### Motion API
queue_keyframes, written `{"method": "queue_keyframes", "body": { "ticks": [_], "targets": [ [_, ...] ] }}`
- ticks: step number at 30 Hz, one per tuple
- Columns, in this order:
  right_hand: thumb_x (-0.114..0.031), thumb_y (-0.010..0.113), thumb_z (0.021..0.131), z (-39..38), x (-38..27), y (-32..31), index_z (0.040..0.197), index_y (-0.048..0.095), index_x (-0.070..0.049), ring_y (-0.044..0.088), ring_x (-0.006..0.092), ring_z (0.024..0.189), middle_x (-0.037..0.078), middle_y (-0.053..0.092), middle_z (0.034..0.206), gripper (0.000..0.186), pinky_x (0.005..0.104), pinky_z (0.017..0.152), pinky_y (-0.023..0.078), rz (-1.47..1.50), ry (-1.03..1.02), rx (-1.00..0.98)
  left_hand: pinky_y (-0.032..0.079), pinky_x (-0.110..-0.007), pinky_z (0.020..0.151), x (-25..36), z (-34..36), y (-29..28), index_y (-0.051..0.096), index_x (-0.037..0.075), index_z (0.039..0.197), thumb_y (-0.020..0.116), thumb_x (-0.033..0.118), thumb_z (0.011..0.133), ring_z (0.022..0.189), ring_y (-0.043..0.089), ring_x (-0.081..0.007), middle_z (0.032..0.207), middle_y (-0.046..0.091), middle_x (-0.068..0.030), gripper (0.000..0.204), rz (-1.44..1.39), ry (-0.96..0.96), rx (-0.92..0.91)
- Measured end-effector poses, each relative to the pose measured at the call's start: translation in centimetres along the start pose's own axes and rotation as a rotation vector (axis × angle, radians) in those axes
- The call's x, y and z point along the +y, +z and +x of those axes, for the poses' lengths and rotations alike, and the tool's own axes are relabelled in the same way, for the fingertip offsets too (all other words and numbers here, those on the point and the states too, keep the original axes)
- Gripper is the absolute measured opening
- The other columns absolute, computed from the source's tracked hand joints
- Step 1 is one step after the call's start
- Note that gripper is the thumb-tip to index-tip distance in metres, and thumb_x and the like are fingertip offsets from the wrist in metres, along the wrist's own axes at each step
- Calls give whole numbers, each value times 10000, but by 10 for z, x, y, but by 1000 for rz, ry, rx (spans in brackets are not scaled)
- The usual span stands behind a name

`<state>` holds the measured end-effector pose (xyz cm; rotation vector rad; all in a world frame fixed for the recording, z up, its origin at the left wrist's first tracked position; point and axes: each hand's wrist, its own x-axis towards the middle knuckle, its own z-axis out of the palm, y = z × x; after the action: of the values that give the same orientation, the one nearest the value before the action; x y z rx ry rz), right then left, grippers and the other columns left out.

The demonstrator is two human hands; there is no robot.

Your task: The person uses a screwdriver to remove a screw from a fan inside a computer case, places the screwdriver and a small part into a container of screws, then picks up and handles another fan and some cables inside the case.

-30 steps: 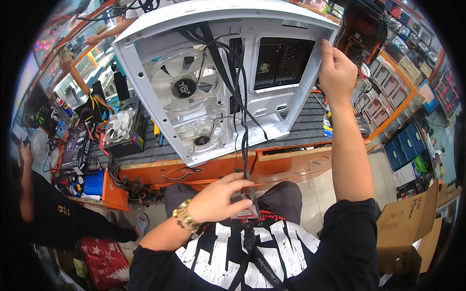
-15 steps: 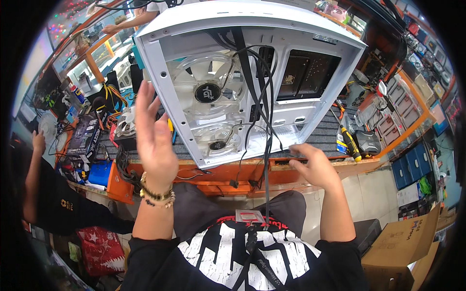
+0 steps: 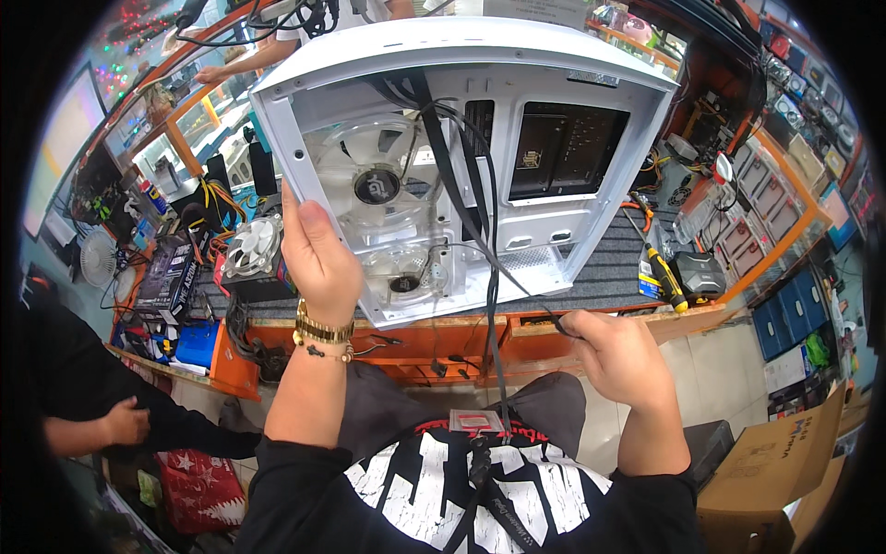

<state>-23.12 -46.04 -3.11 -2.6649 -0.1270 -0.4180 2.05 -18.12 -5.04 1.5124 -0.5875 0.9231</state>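
Note:
An open white computer case [image 3: 461, 46] stands on a grey ribbed mat [image 3: 600, 268], showing two clear fans [image 3: 376, 187], a dark recessed panel [image 3: 572, 148] and black cables hanging over its lower edge. My left hand [image 3: 318, 254] is closed on the case's left edge. My right hand [image 3: 616, 355], below the case's lower right, pinches the end part of a thin black cable [image 3: 517, 283].
A boxed power supply with a white fan [image 3: 254, 245], motherboard box [image 3: 175, 272] and tangled wires lie left. A yellow screwdriver [image 3: 666, 277] and pliers sit right. Cardboard boxes [image 3: 766, 462] are lower right. A co-worker's hand [image 3: 127, 423] is lower left; another person's arm [image 3: 240, 65] reaches behind.
My left hand has risen from the hanging cables to the case's left edge. My right hand has left the upper right edge and come down to a cable. The nearby co-worker's hand has lowered.

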Motion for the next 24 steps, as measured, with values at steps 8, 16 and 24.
{"method": "queue_keyframes", "body": {
  "ticks": [8, 16, 24],
  "targets": [
    [-186, 702, 1041, 10, 12, 31, 1376, 655, 22, 726, 455, 1064, 264, 748, 1159, 397, 472, 920, 581, 258, 26, -260, 378, -221, 622, -46, 32, 5, 517, -69, 1589, 458, 391, 1211, 733, 466, -29, 885, 619, 40, 598, -65, 9, 24],
    [-121, 811, 969, 35, 10, 39, 1397, 662, 23, 764, 234, 989, 170, 748, 1169, 475, 364, 841, 627, 470, 44, 112, 496, -402, 1096, -5, 40, -4, 552, 1, 1507, 663, 88, 1062, 1289, 599, -216, 1486, 526, -139, 466, -116, 185, 151],
    [-211, 831, 954, 145, -67, 30, 1229, 708, -5, 773, 261, 849, 150, 776, 975, 365, 401, 684, 610, 429, -159, 470, 545, -303, 895, 79, 27, 4, 674, -44, 1300, 638, 147, 1108, 991, 691, -155, 1096, 725, -93, 273, -330, 14, -357]
  ]
}}
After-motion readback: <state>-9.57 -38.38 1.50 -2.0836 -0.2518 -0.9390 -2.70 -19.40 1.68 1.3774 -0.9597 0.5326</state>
